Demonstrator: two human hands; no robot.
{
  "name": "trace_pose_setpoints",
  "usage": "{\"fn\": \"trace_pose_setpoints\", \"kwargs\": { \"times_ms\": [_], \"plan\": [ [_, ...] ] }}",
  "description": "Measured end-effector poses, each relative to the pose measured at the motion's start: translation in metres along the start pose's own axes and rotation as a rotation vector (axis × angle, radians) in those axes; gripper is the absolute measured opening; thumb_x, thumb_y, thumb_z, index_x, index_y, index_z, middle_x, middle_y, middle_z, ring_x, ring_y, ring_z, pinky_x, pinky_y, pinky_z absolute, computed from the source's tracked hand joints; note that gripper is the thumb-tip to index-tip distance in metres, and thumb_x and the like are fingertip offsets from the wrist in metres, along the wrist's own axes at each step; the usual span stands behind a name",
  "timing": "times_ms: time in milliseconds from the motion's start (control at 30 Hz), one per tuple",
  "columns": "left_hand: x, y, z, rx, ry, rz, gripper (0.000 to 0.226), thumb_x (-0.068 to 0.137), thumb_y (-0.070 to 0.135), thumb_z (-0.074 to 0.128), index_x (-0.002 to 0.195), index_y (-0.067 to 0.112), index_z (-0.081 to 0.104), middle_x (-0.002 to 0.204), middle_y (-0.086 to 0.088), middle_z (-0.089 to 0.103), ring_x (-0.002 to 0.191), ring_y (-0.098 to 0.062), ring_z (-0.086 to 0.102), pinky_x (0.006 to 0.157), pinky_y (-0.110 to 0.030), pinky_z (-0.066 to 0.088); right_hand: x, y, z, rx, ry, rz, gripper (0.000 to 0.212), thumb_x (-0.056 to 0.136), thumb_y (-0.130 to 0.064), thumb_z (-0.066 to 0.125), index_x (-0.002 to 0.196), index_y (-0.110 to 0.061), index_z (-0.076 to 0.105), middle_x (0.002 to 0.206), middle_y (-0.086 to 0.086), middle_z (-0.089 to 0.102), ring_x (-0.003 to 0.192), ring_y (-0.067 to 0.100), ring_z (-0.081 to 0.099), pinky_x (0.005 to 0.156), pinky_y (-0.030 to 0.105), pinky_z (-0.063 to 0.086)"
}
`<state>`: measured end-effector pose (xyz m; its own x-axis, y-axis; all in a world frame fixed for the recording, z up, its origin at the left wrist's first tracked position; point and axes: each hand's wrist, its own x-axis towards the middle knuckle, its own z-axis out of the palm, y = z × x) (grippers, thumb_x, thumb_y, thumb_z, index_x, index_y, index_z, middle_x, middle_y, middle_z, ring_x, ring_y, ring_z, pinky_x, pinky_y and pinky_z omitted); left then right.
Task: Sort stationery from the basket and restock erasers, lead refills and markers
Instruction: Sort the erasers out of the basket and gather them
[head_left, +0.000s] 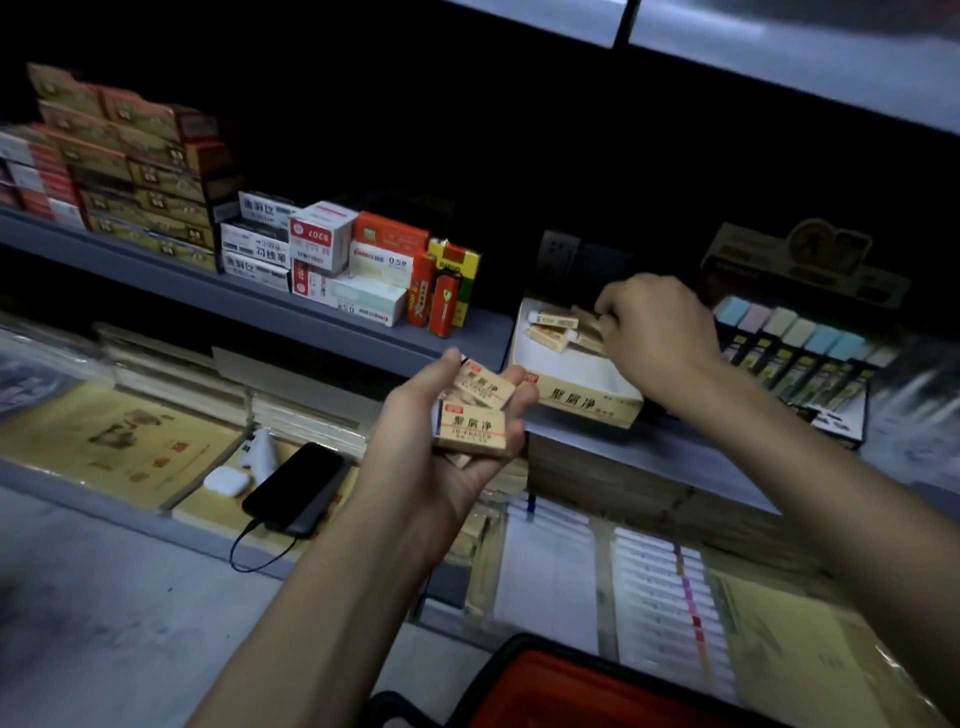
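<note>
The eraser display box (587, 400) is sitting open-topped at the front edge of the grey shelf (363, 332) and is serving as the reference point. Its front panel is showing printed characters, and its white floor is lying mostly bare.

The left hand (415, 447) is hovering palm-up just left of and below the box, apart from it. Its thumb and fingers are curling round a small stack of sleeved erasers (470, 423). 2 tan labels are facing the camera, the nearer one reading "2B ERASER", and more erasers are showing under them.

The right hand (657, 325) is reaching into the rear right corner of the box, back of the hand upward, fingers curled down. The fingertips are meeting the loose erasers (553, 330) piled at the rear of the box. Whether they are pinching one cannot be determined.

Just right of the box, a lead refill display (810, 353) is standing with its tubes in pastel caps. Left of the box on the same shelf, 2 red lighters (434, 301) are standing upright, and farther left white refill cartons (363, 299) marked 0.5 are lying stacked.

Below and left of the box, on a lower level, a black phone (296, 486) with a cable plugged in is lying beside a white earbud case (226, 480). Directly below the box, at the bottom edge of the view, the red basket (571, 691) with its black rim is showing partly.
</note>
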<state>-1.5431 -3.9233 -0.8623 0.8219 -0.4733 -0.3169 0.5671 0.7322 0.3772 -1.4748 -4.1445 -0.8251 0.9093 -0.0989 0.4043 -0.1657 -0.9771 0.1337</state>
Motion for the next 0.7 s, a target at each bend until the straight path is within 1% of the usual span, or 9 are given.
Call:
{"fn": "trace_pose_setpoints", "kwargs": {
  "times_ms": [67, 133, 233, 333, 367, 433, 533, 600, 700],
  "plan": [
    [0.001, -0.001, -0.001, 0.025, -0.012, 0.027, 0.034, 0.099, 0.029, 0.062, 0.122, 0.005, 0.06, 0.11, -0.021, 0.075, 0.102, -0.032, 0.075, 0.053, -0.028, 0.058, -0.007, -0.004, -0.011, 0.092, 0.036, 0.007, 0.022, 0.094, -0.016, 0.058, 0.105, -0.017, 0.077, 0.103, 0.009, 0.07, 0.099, 0.033, 0.064, 0.074, 0.041, 0.056],
    [0.003, -0.001, -0.003, 0.07, -0.01, 0.071, 0.034, 0.097, 0.031, 0.064, 0.122, 0.007, 0.062, 0.107, -0.02, 0.076, 0.098, -0.031, 0.076, 0.055, -0.028, 0.058, -0.021, -0.016, -0.026, 0.342, 0.033, 0.046, 0.017, 0.096, -0.03, 0.061, 0.098, -0.025, 0.078, 0.094, 0.0, 0.074, 0.091, 0.023, 0.068, 0.073, 0.034, 0.054],
    [0.007, -0.003, -0.003, 0.194, -0.032, 0.121, 0.033, 0.096, 0.037, 0.065, 0.118, 0.013, 0.066, 0.096, -0.012, 0.076, 0.085, -0.022, 0.074, 0.053, -0.026, 0.054, -0.047, -0.043, -0.051, 0.757, -0.213, 0.083, 0.026, 0.094, -0.049, 0.065, 0.088, -0.028, 0.078, 0.078, -0.006, 0.074, 0.072, 0.005, 0.067, 0.061, 0.026, 0.05],
    [0.01, -0.006, -0.003, 0.306, -0.049, 0.145, 0.032, 0.096, 0.042, 0.064, 0.11, 0.014, 0.071, 0.089, -0.009, 0.071, 0.071, -0.015, 0.065, 0.053, -0.025, 0.049, -0.064, -0.055, -0.058, 0.958, -0.335, 0.039, 0.014, 0.096, -0.027, 0.069, 0.093, -0.018, 0.08, 0.067, 0.0, 0.072, 0.054, -0.001, 0.061, 0.048, 0.016, 0.043],
    [0.011, -0.007, -0.002, 0.336, -0.047, 0.154, 0.032, 0.095, 0.043, 0.065, 0.109, 0.015, 0.072, 0.088, -0.009, 0.07, 0.068, -0.014, 0.064, 0.053, -0.025, 0.048, -0.065, -0.055, -0.058, 1.029, -0.345, 0.063, 0.014, 0.097, -0.02, 0.069, 0.095, -0.011, 0.079, 0.064, 0.001, 0.072, 0.052, 0.001, 0.062, 0.046, 0.017, 0.042],
    [0.012, -0.007, -0.002, 0.385, -0.031, 0.175, 0.034, 0.095, 0.044, 0.065, 0.11, 0.015, 0.074, 0.087, -0.006, 0.071, 0.066, -0.012, 0.064, 0.053, -0.026, 0.048, -0.067, -0.054, -0.06, 1.179, -0.414, 0.137, 0.018, 0.095, -0.02, 0.071, 0.098, -0.003, 0.077, 0.069, 0.008, 0.074, 0.059, 0.01, 0.067, 0.048, 0.022, 0.047],
    [0.011, -0.008, -0.003, 0.435, 0.0, 0.194, 0.037, 0.093, 0.046, 0.067, 0.113, 0.016, 0.074, 0.088, -0.004, 0.073, 0.068, -0.011, 0.067, 0.052, -0.027, 0.048, -0.07, -0.053, -0.062, 1.202, -0.463, 0.13, 0.023, 0.086, -0.017, 0.08, 0.103, -0.003, 0.075, 0.081, 0.013, 0.077, 0.072, 0.024, 0.076, 0.056, 0.026, 0.056],
    [0.009, -0.009, -0.003, 0.416, 0.023, 0.174, 0.04, 0.092, 0.048, 0.067, 0.112, 0.015, 0.074, 0.086, -0.005, 0.069, 0.066, -0.013, 0.064, 0.051, -0.027, 0.048, -0.069, -0.052, -0.063, 1.18, -0.438, 0.137, 0.019, 0.083, -0.01, 0.082, 0.1, -0.004, 0.075, 0.079, 0.011, 0.078, 0.07, 0.022, 0.075, 0.058, 0.027, 0.058],
    [0.006, -0.006, -0.003, 0.223, 0.092, 0.078, 0.044, 0.091, 0.046, 0.068, 0.11, 0.006, 0.069, 0.077, -0.006, 0.058, 0.066, -0.017, 0.06, 0.05, -0.027, 0.05, -0.051, -0.042, -0.058, 1.117, -0.218, 0.196, 0.012, 0.082, -0.006, 0.083, 0.093, -0.009, 0.078, 0.074, 0.007, 0.076, 0.06, 0.015, 0.069, 0.058, 0.029, 0.058]
  ]
}}
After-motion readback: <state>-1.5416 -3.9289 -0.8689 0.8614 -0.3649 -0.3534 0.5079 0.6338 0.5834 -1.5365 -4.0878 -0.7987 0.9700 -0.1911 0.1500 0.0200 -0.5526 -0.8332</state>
